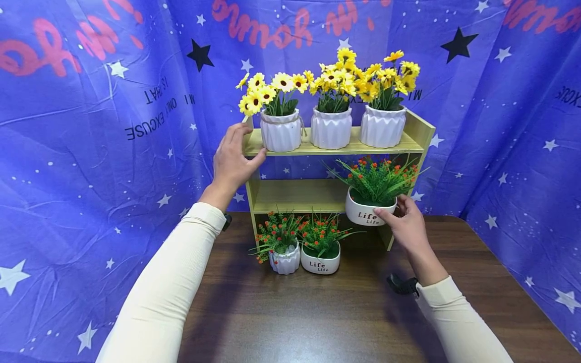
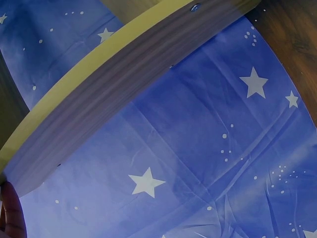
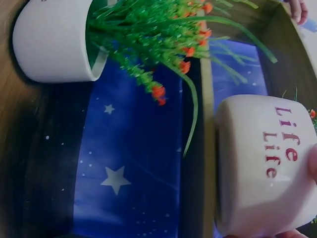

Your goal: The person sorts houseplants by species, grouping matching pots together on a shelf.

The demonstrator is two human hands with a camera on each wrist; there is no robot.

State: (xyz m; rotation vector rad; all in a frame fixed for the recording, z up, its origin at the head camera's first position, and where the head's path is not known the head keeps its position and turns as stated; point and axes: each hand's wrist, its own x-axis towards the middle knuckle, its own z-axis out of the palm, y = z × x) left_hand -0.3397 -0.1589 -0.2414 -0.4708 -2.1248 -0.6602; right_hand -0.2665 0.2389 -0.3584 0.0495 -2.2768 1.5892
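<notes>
My right hand grips a white oval flowerpot lettered "Life", thumb on its front, at the right end of the middle board. Long green blades and small orange flowers fill it. In the right wrist view, the held flowerpot overlaps the board's front edge. My left hand holds the upper left corner of the wooden shelf, its thumb at the top board's front edge. Three ribbed white pots of yellow flowers, the leftmost flowerpot tied with twine, stand on the top board near that thumb.
On the dark wooden table, before the shelf's lower left, stand a ribbed white flowerpot and another "Life" flowerpot, both with orange flowers. A blue star-patterned cloth hangs behind and at both sides.
</notes>
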